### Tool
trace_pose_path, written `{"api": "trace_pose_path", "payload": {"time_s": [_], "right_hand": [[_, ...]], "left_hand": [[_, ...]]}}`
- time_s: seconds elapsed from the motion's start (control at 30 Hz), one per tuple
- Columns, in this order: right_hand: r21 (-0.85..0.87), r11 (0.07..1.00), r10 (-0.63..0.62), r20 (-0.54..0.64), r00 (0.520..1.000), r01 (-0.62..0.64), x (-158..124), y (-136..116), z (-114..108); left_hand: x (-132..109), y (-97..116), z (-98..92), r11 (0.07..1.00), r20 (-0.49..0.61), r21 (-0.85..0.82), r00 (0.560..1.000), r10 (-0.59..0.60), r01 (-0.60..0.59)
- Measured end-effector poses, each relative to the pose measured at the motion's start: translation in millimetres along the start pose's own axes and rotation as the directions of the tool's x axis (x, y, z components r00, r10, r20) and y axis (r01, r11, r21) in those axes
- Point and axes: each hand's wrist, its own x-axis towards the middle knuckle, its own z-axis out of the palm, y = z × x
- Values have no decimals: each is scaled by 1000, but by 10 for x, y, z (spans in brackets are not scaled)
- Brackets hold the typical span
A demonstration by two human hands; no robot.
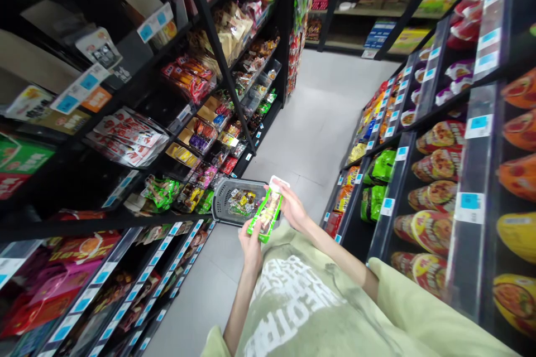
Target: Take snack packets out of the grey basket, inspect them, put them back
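A green-edged snack packet [268, 213] with a clear middle and a white top is held in front of my shirt by both hands. My left hand [251, 240] pinches its lower end. Around the upper end, by the white header, the fingers of my right hand [292, 205] are closed. Just beyond the packet is a grey plastic shopping basket [220, 184], partly covered by the packet and my hands. Small snack packets [242, 201] lie inside the basket. What carries the basket's weight is hidden.
Black shelves on the left hold white-and-red packets [128, 136], green packets [161, 192] and bins of small snacks. Along the right stand instant noodle cups [438, 198] and green bags [381, 167]. Grey tiled floor [322, 100] runs between them to a back shelf [347, 39].
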Motion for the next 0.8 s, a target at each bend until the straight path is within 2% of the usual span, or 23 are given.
{"api": "trace_pose_path", "payload": {"time_s": [0.47,0.8], "right_hand": [[-38,999,18,29,999,-17,7,-9,53],[-45,999,23,5,1000,-23,18,-17,42]], "left_hand": [[50,-70,-91,982,-55,148,991,126,-116],[-11,90,-24,927,-29,306,971,236,-216]]}}
